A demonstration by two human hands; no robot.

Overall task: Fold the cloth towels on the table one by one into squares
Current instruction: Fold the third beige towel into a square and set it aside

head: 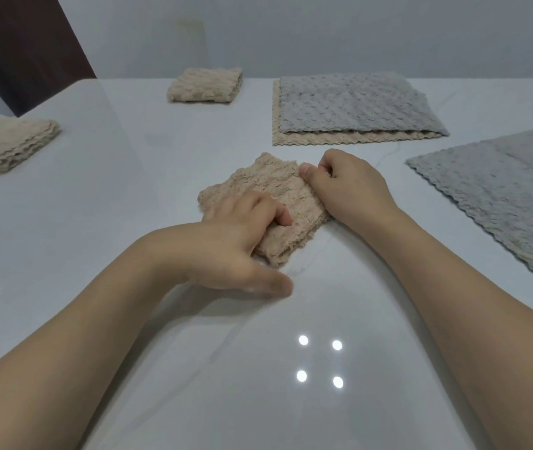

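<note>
Nearest to me, my left hand [242, 241] presses curled fingers on the near-left corner of the beige towel [268, 196], thumb lying flat on the table [96, 190]. My right hand [346, 186] pinches its right edge, fingers closed. I think the thick layers can spring open if one hand lifts too early. Left side has open room up to a folded towel [8, 141]; on the right, the grey towel [502, 196] lies near.

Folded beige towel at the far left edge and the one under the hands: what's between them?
Nothing: in the head view only bare white table separates the left towel from the towel being folded.
</note>
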